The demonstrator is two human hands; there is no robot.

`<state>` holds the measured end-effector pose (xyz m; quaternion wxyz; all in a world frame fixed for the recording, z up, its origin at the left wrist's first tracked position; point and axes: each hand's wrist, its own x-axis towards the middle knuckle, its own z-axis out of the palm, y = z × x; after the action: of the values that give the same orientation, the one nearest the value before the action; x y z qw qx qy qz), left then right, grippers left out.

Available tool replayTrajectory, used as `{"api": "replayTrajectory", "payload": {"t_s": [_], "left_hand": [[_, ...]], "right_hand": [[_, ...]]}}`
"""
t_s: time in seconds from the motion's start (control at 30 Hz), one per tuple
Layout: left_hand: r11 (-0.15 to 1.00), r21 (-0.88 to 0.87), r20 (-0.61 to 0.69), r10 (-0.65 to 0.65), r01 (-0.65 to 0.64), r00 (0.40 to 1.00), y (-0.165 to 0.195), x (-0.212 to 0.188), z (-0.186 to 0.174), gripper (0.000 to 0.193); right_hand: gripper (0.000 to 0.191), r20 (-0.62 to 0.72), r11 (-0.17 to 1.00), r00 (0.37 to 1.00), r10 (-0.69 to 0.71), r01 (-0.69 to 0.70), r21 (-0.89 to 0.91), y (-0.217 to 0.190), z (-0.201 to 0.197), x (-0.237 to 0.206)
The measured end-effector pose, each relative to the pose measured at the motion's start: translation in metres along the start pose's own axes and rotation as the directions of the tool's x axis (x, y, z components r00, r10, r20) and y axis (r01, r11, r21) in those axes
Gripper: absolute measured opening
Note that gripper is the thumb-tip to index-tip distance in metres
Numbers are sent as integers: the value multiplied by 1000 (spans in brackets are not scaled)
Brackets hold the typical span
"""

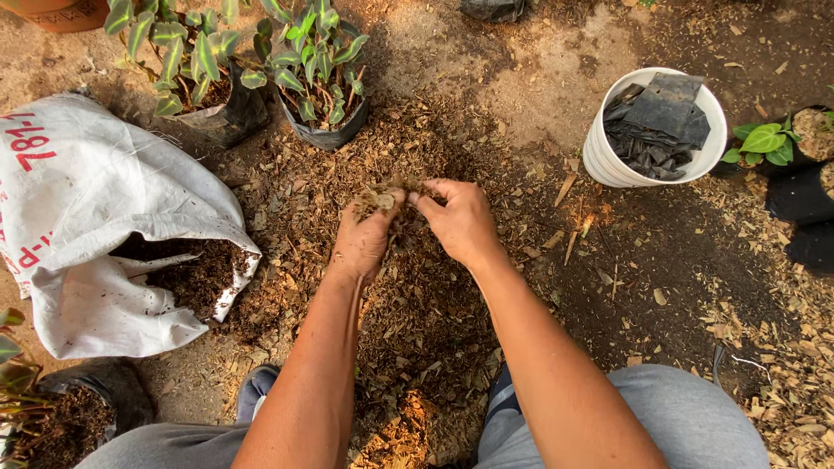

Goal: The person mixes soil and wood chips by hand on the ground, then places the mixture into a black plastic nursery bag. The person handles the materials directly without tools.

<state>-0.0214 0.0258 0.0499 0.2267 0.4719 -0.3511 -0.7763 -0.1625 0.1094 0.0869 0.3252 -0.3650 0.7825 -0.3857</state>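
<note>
My left hand (362, 238) and my right hand (461, 221) are cupped together over a heap of brown wood chips and soil (408, 304) on the ground. Both hands hold a clump of the chip mix (388, 194) between their fingertips, lifted a little above the heap. My forearms reach forward from my knees, which are in grey trousers at the bottom of the view.
An open white sack (87, 208) with dark soil lies at left. Two black pots with green-leaved plants (317, 74) stand beyond the heap. A white bucket (608, 156) holding folded black bags is at right, with more potted plants (769, 143) at the right edge.
</note>
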Motion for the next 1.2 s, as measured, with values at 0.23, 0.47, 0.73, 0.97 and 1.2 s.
{"api": "replayTrajectory", "payload": {"t_s": [0.23, 0.47, 0.73, 0.97, 1.2], "left_hand": [[1000, -14, -43, -2, 1, 999, 12, -4, -5, 50], [999, -15, 44, 35, -34, 998, 11, -2, -6, 37], [924, 382, 122, -20, -29, 992, 9, -10, 6, 33], [949, 314, -7, -29, 30, 1000, -2, -2, -5, 52], [599, 764, -213, -116, 240, 970, -48, -11, -29, 93]], "right_hand": [[30, 108, 879, 994, 1, -52, 474, 18, -2, 12], [35, 260, 722, 965, 24, -197, 663, 20, -15, 9], [17, 71, 974, 972, 223, -224, 19, -2, 7, 1], [32, -78, 889, 954, 290, -238, 392, 41, 3, 14], [53, 78, 713, 719, 691, -695, 93, 84, 13, -18]]}}
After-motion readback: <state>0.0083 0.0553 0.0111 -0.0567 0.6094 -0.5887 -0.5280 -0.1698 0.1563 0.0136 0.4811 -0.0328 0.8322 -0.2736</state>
